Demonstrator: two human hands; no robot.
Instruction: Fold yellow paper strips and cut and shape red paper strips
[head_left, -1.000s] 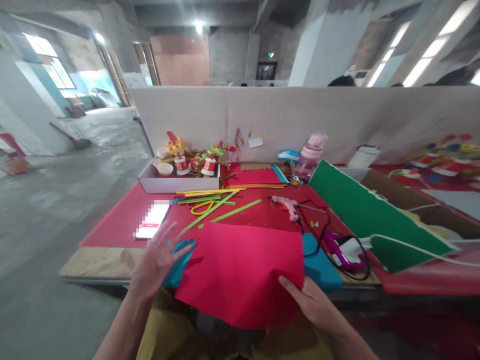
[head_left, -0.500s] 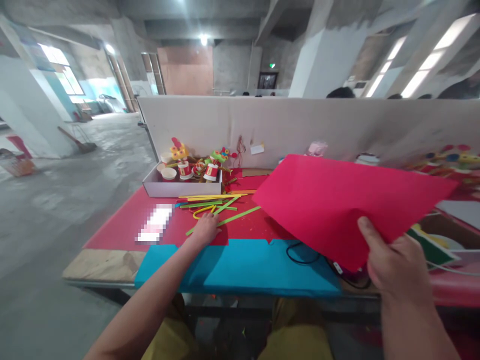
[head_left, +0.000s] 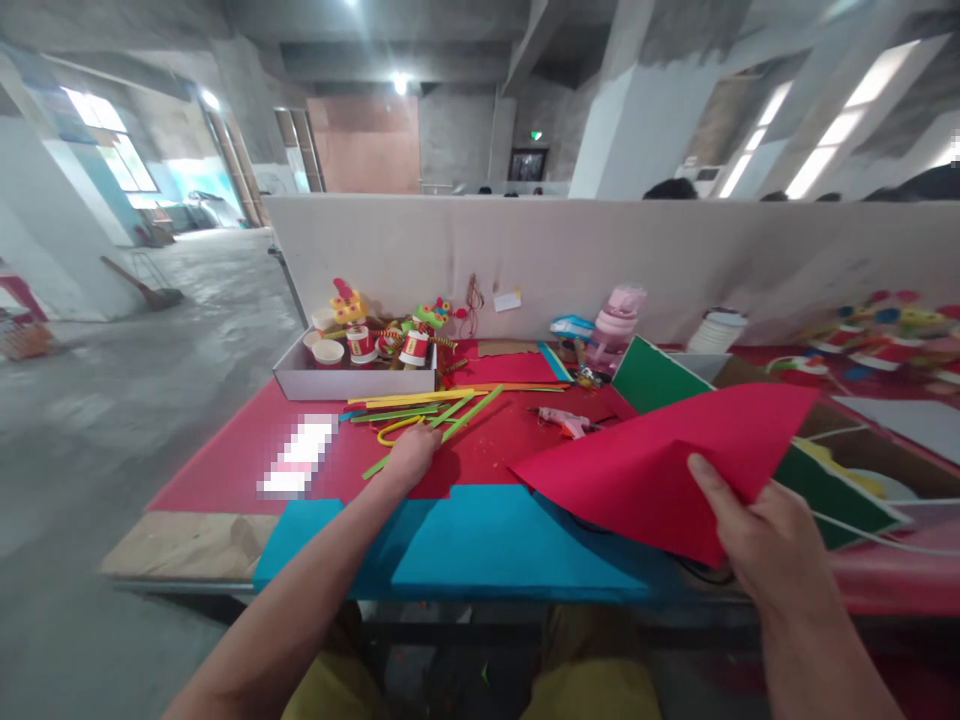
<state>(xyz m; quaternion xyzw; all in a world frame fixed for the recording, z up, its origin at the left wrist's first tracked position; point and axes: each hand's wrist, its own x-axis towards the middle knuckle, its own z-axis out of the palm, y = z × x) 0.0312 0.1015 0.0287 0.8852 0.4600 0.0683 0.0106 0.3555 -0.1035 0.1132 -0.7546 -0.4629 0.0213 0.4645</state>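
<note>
In closed fingers, a curved red paper sheet (head_left: 645, 470) is pinched by the right hand (head_left: 776, 540), a thin green strip (head_left: 474, 413) by the left hand (head_left: 415, 452).

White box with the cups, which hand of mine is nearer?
Left. Your left hand is at the green strips in front of the white box; your right hand holds the red sheet, farther right.

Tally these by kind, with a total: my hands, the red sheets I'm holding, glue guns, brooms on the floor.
Left hand and right hand: 2
Held red sheet: 1
Glue gun: 1
Broom: 1
Total: 5
</note>
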